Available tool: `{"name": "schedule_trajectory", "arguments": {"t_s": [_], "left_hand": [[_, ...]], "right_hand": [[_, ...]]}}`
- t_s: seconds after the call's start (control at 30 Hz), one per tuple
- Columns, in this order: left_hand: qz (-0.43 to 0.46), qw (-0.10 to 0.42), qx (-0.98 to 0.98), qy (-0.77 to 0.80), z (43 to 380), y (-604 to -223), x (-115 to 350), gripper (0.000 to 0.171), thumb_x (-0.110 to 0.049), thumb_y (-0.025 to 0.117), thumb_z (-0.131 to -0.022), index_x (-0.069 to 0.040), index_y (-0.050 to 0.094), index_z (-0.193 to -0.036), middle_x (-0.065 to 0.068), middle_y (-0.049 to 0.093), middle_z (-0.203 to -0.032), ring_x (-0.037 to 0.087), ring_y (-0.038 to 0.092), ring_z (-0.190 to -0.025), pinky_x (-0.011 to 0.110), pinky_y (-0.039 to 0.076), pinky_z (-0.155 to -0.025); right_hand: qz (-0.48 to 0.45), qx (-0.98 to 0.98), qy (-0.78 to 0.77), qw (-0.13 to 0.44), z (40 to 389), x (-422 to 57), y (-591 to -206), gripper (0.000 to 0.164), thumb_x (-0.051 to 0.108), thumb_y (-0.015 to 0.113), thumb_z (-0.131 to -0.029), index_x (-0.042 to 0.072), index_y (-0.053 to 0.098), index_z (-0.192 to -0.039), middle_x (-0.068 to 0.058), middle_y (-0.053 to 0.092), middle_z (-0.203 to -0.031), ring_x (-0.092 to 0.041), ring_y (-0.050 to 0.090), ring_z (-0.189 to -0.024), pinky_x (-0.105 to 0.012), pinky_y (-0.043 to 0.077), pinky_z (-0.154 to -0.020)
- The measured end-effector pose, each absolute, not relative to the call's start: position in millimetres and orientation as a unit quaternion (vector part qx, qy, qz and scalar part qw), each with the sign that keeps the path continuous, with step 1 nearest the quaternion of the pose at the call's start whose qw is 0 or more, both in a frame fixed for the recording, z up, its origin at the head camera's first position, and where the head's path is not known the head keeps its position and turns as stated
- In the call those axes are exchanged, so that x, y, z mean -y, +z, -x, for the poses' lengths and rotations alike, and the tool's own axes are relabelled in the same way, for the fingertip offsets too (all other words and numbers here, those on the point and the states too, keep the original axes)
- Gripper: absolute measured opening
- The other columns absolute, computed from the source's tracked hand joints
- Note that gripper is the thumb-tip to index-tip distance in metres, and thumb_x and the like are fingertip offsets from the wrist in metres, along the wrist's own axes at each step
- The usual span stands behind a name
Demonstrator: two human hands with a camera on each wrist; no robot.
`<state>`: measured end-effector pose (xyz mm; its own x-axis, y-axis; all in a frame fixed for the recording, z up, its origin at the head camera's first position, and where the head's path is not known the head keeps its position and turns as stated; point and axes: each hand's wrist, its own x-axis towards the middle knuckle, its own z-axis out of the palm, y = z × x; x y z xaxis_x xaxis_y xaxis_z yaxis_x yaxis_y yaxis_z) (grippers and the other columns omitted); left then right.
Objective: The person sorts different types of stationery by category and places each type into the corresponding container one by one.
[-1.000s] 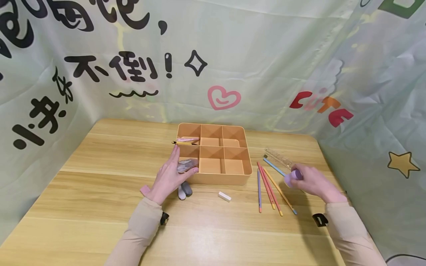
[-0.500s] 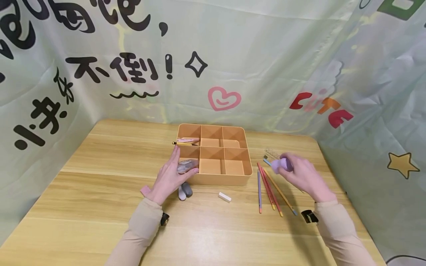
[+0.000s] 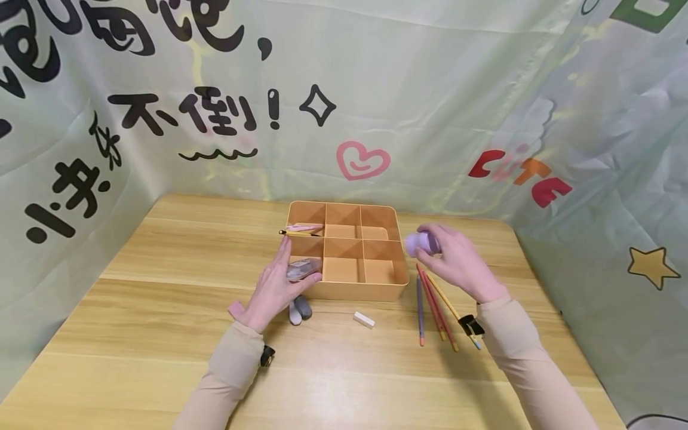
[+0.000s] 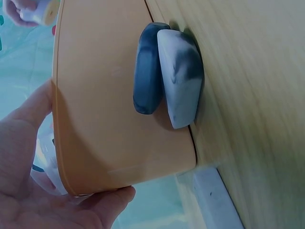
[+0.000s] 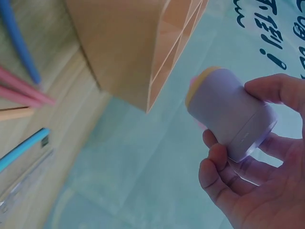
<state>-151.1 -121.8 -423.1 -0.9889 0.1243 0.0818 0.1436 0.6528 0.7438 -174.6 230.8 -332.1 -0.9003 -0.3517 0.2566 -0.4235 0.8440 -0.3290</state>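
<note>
My left hand holds the front left corner of an orange six-compartment organizer box, thumb over the front rim and fingers along the left side. A clear, greyish case lies in the front left compartment beside the thumb. Off the box's right edge, my right hand holds a small purple cylinder with a yellow end between thumb and fingers, raised above the table. A pink pen and a yellow-and-black pencil lie at the back left compartment, the pencil jutting past the rim.
Two rounded blocks, one dark and one pale grey, lean near the box's front wall. A white block lies in front; a pink one is by the left wrist. Several pencils and a clear ruler lie right.
My right hand has carried the purple cylinder leftward and away from me, from beyond the pencils to beside the box's right edge. My left hand has stayed at the box's corner.
</note>
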Motion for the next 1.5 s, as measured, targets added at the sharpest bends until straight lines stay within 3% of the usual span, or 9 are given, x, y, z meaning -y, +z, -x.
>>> {"name": "schedule_trajectory", "arguments": {"t_s": [0.43,1.23,1.33,1.5], "left_hand": [[0.064,0.006,0.905,-0.420,152.1,-424.0,121.3,0.114,-0.056,0.074,-0.085,-0.003,0.008,-0.162,0.011,0.003,-0.171,0.042,0.022,-0.153,0.055,0.026,-0.124],[0.063,-0.003,0.908,-0.415,153.6,-422.5,122.2,0.113,-0.055,0.074,-0.086,-0.004,0.007,-0.162,0.011,0.004,-0.171,0.041,0.023,-0.153,0.055,0.026,-0.124],[0.064,-0.001,0.907,-0.416,153.1,-422.4,122.1,0.113,-0.055,0.074,-0.086,-0.004,0.008,-0.162,0.011,0.004,-0.171,0.041,0.023,-0.153,0.055,0.026,-0.124],[0.066,-0.001,0.905,-0.419,152.4,-422.5,121.2,0.112,-0.054,0.074,-0.086,-0.004,0.008,-0.162,0.010,0.004,-0.171,0.041,0.023,-0.153,0.055,0.025,-0.124]], "right_hand": [[-0.239,0.952,0.173,0.076,215.2,-183.8,-314.7,0.041,0.023,0.067,-0.091,0.002,0.061,-0.126,-0.020,0.069,-0.118,-0.036,0.067,-0.102,-0.052,0.055,-0.087],[-0.253,0.955,0.114,-0.100,295.3,-98.5,-328.9,0.043,0.017,0.069,-0.089,0.002,0.062,-0.129,-0.015,0.066,-0.121,-0.032,0.061,-0.112,-0.046,0.051,-0.101],[-0.245,0.956,0.110,-0.120,301.5,-91.8,-333.5,0.036,0.020,0.071,-0.090,0.005,0.064,-0.122,-0.011,0.066,-0.113,-0.028,0.060,-0.104,-0.042,0.053,-0.096],[-0.250,0.953,0.104,-0.133,307.8,-81.5,-338.9,0.012,0.016,0.070,-0.088,0.007,0.066,-0.096,-0.005,0.065,-0.090,-0.020,0.058,-0.084,-0.034,0.052,-0.082]]}}
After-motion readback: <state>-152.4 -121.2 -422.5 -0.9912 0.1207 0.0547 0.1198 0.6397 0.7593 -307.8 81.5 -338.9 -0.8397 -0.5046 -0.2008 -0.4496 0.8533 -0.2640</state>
